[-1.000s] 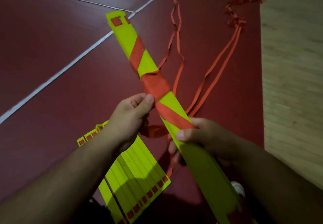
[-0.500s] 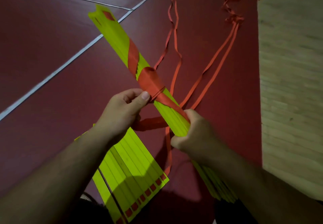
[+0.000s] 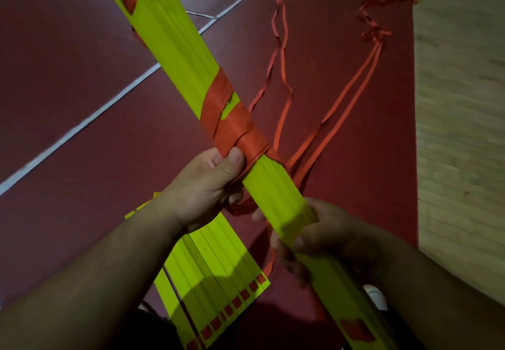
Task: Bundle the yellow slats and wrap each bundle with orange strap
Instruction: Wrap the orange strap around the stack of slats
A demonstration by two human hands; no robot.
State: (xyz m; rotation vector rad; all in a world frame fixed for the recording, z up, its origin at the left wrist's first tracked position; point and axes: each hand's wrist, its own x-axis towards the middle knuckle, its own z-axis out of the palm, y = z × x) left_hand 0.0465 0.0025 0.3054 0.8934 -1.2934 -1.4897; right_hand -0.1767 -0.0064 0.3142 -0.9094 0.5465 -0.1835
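A bundle of yellow slats (image 3: 175, 49) runs diagonally from the upper left to the lower right, held above the floor. Orange strap (image 3: 232, 123) is wound round its middle in several turns. My left hand (image 3: 207, 185) grips the bundle just below the wrap, thumb pressing on the strap's lowest turn. My right hand (image 3: 322, 235) grips the bundle lower down, fingers curled under it. A loose loop of strap hangs between the two hands. More yellow slats (image 3: 218, 267) lie fanned on the floor under my left forearm.
Long loose orange straps (image 3: 355, 87) trail across the dark red floor (image 3: 68, 90) toward the top right. White court lines (image 3: 82, 125) cross the red floor. A pale wooden floor strip (image 3: 459, 131) runs along the right side.
The bundle has been rotated, so its flat yellow face now shows and the wrap looks bunched at the middle. My right hand slid lower along the bundle.
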